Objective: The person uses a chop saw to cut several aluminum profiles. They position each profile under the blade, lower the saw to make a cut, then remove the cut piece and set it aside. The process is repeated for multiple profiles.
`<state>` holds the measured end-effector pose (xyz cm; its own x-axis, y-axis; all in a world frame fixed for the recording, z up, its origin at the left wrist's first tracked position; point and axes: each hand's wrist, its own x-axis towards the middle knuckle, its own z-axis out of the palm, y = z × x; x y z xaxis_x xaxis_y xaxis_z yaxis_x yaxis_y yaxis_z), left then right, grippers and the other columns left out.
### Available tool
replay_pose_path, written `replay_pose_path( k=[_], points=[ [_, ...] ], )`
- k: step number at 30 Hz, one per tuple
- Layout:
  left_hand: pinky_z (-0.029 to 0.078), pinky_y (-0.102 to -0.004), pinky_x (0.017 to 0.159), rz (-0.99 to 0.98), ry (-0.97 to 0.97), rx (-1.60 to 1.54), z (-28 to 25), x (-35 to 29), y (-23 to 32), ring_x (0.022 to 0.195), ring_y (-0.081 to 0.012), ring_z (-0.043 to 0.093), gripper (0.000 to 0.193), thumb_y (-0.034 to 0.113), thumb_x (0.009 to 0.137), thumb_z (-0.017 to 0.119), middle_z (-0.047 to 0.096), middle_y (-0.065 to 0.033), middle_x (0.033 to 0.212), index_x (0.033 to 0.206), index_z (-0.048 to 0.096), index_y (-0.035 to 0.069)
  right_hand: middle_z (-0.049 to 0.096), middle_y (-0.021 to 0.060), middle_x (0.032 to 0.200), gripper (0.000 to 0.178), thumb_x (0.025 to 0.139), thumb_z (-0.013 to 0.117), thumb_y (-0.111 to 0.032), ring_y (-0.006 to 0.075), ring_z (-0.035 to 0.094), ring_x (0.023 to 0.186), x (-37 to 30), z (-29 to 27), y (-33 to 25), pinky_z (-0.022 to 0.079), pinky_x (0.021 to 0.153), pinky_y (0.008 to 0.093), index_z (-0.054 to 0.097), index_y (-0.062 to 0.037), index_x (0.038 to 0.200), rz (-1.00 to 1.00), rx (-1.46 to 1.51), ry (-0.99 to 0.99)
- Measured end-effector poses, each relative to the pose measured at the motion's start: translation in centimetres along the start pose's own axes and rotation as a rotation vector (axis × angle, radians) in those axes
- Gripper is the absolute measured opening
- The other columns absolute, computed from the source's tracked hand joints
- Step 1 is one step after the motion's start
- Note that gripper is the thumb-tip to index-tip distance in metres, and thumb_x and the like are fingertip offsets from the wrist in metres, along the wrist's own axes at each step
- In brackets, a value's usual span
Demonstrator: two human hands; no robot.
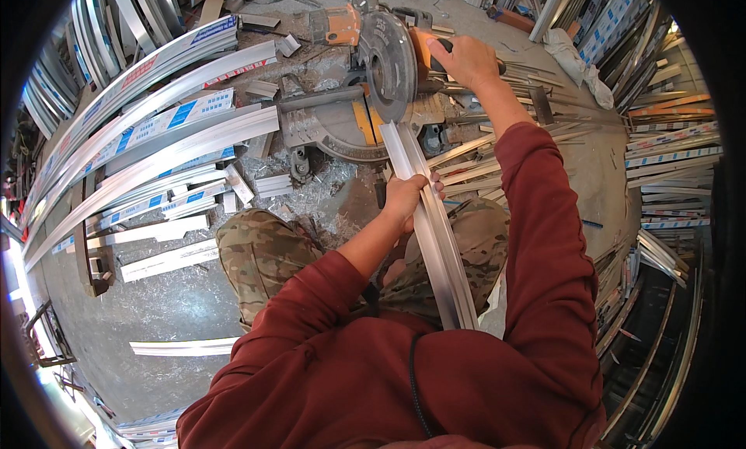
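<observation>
Blue and red printing is borne by wrapped profiles point(175, 121) stacked at the left, and blue print is seen on bundled strips point(674, 158) at the right. A silvery profile point(444, 255) is clasped firmly by the left hand point(404, 199), its far end placed just below the disc of the saw point(388, 64). The orange handle point(422, 51) is gripped by the right hand point(468, 62). The floor around is cluttered by offcuts point(273, 186).
</observation>
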<state>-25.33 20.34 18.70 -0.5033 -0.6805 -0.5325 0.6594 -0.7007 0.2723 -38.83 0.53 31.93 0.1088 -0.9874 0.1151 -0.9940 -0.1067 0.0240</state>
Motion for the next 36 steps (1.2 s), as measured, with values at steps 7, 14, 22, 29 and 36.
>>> replay_pose_path(
  k=[7, 14, 22, 29, 36],
  points=[
    [0.058, -0.0379, 0.067, 0.009, 0.008, 0.000, -0.4, -0.1, -0.2, 0.075, -0.0248, 0.062, 0.022, -0.002, 0.086, 0.045, 0.059, -0.0146, 0.086, 0.105, 0.054, -0.010, 0.069, 0.0191, 0.077, 0.071, 0.087, 0.043, -0.067, 0.0371, 0.067, 0.076, 0.1, 0.1, -0.1, 0.051, 0.072, 0.0476, 0.072, -0.0024, 0.077, 0.001, 0.036, 0.057],
    [0.057, -0.0378, 0.067, 0.023, 0.004, -0.029, -0.8, -0.4, -0.1, 0.075, -0.0251, 0.061, 0.022, -0.003, 0.086, 0.044, 0.058, -0.0156, 0.087, 0.105, 0.052, -0.011, 0.068, 0.0231, 0.080, 0.073, 0.089, 0.040, -0.067, 0.0416, 0.065, 0.082, 0.3, -0.4, -0.1, 0.049, 0.075, 0.0495, 0.073, -0.0021, 0.089, 0.003, 0.041, -0.015],
    [0.056, -0.0375, 0.064, 0.013, 0.019, 0.003, -0.8, -0.8, 0.1, 0.073, -0.0257, 0.062, 0.023, -0.001, 0.086, 0.045, 0.059, -0.0154, 0.085, 0.105, 0.054, -0.009, 0.067, 0.0254, 0.080, 0.075, 0.089, 0.040, -0.067, 0.0423, 0.065, 0.082, 0.3, 0.0, 0.3, 0.049, 0.075, 0.0501, 0.072, 0.0012, 0.086, -0.020, 0.013, 0.017],
    [0.056, -0.0375, 0.063, 0.006, 0.011, 0.000, -0.9, -0.8, 0.2, 0.072, -0.0255, 0.062, 0.022, -0.001, 0.086, 0.045, 0.060, -0.0144, 0.085, 0.104, 0.054, -0.008, 0.067, 0.0262, 0.081, 0.076, 0.088, 0.040, -0.067, 0.0422, 0.066, 0.083, 0.0, -0.1, 0.0, 0.050, 0.077, 0.0498, 0.072, 0.0014, 0.086, -0.011, 0.012, 0.012],
    [0.056, -0.0379, 0.064, 0.003, 0.005, -0.012, -0.9, -0.7, 0.2, 0.072, -0.0252, 0.062, 0.021, -0.001, 0.086, 0.044, 0.059, -0.0144, 0.084, 0.103, 0.054, -0.008, 0.067, 0.0266, 0.081, 0.075, 0.088, 0.040, -0.067, 0.0422, 0.065, 0.084, 0.1, 0.0, 0.0, 0.050, 0.077, 0.0497, 0.073, 0.0004, 0.088, 0.007, 0.010, -0.006]
  ],
)
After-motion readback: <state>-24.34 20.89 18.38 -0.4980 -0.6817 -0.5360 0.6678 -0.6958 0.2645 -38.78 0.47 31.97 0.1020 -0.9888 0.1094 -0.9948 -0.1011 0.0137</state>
